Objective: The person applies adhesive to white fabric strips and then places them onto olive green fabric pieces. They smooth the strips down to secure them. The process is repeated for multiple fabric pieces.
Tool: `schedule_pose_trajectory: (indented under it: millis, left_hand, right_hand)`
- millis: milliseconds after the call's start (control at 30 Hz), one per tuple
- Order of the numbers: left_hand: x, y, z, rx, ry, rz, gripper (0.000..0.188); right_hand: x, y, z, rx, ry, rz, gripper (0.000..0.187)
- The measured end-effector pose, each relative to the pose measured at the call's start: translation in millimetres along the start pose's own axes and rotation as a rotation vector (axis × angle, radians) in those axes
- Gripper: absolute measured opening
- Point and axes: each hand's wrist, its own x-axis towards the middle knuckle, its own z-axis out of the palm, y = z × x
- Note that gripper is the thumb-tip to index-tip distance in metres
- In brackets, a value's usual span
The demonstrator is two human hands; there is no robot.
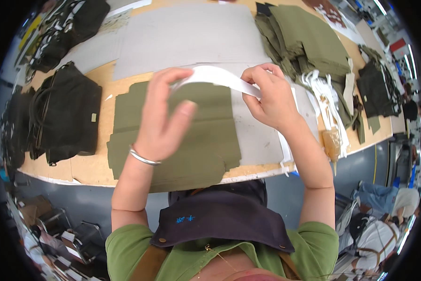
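Note:
A white strip (210, 74) arches in the air over an olive-green fabric panel (201, 136). My right hand (270, 96) pinches the strip's right end between thumb and fingers. My left hand (161, 114) is at its other end, thumb spread away from the fingers and slightly blurred. The strip passes by the left fingertips; whether they touch it I cannot tell. Flat on the table, the panel reaches the near edge, with its stepped corners showing.
Dark bags (70, 110) stand at the left. A stack of olive fabric pieces (308, 40) lies at the far right, near a bundle of white strips (329, 103). Grey sheets (182, 35) cover part of the wooden table (105, 136). Another dark bag (376, 86) sits farther right.

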Motion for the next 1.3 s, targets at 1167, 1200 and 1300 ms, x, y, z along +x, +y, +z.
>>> schedule_pose_trajectory:
  millis: [1167, 1200, 1300]
  left_hand:
    - [3, -158, -81, 0.227, -0.442, -0.450, 0.020]
    - [9, -164, -78, 0.255, -0.446, -0.501, 0.022]
    - [26, -182, -64, 0.377, -0.441, -0.605, 0.029]
  right_hand:
    - [20, 43, 105, 0.482, -0.550, 0.899, 0.024]
    - [20, 47, 113, 0.436, -0.540, 0.977, 0.029]
    - [20, 61, 133, 0.238, -0.473, 1.024, 0.035]
